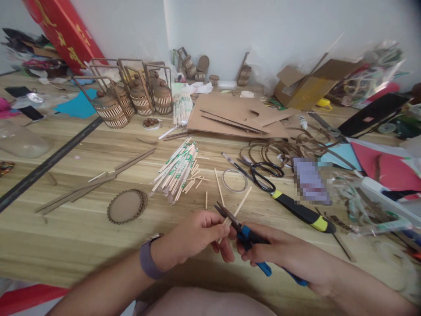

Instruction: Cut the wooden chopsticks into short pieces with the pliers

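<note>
Thin wooden sticks are pinched between the fingers of my left hand, near the table's front edge. My right hand grips blue-and-black handled scissors, whose blades lie by the sticks at my left fingertips. One loose stick points away just beyond the blades, and a short stick piece lies to its left. Farther off is a pile of paper-wrapped chopsticks, with several cut pieces at its right side. A round cardboard disc with a ridged rim rests left of my hands.
Black-handled scissors, a tape ring and a black-and-yellow cutter lie at the right. Behind stand small handled baskets, flat cardboard and an open box. Brown strips lie at the left.
</note>
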Motion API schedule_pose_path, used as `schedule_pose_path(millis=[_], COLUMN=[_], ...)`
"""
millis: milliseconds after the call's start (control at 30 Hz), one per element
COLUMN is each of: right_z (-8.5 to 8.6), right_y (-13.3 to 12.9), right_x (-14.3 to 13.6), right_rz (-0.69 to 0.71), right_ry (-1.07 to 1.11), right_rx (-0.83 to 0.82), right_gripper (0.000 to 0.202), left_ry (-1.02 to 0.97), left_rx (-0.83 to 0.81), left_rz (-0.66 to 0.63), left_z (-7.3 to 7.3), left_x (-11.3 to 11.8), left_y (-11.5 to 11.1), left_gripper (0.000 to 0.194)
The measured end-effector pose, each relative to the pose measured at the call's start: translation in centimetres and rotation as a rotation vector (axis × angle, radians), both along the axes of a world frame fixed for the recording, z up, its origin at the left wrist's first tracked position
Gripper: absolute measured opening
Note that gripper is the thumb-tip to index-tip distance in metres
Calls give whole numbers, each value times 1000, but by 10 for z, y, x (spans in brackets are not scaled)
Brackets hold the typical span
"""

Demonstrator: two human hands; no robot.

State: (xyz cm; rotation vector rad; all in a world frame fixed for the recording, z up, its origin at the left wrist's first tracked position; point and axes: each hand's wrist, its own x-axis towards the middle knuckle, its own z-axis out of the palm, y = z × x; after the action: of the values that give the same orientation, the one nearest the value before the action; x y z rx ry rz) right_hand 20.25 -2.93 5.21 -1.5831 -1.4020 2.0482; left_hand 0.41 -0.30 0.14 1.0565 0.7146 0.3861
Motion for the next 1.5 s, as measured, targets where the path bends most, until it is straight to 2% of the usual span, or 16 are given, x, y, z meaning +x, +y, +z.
schedule_pose_path(millis=[233,467,600,833,1133,1500], right_z=[-5,-9,-11,-3,-6,-22], right_y=[-2,-4,-2,2,1,-2], right_x=[-5,-9,-5,-3,-3,-3], right_rz=[33,32,21,-33,-12,55], right_ry=[-53,-107,-32,84,66,-13], right_rx=[93,202,129,-23,12,118], right_gripper=[12,16,22,26,23,19], left_ry=[-18,-14,42,23,45,39], left_rx=[37,77,87,15,15,58], left_rz=[-9,-14,10,34,28,25], left_z=[-2,-2,2,7,8,2], left_x=[-1,-1,0,2,3,2], left_y=[-1,-2,-1,0,0,0], left_gripper=[33,34,39,48,50,51])
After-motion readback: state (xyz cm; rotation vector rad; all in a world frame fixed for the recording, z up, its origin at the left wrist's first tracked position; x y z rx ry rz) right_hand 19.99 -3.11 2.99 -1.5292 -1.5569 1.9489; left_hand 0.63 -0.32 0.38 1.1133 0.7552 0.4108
